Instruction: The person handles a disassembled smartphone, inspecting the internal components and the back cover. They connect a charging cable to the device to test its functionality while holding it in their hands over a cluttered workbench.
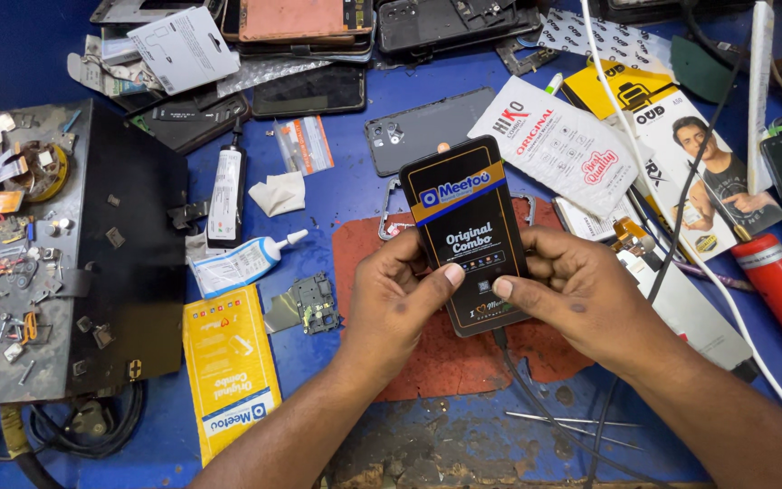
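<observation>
You hold the black flat package (468, 237) upright over the red mat (463, 358), left hand (400, 303) and right hand (572, 294) both grasping its lower half, thumbs on its face. It looks unopened. A cable (536, 398) hangs below; glue tubes (244, 263) lie left on the bench (337, 190).

Bright, even overhead light; soft shadows, sharp centre, perhaps slight wide-angle bending at the edges.
</observation>
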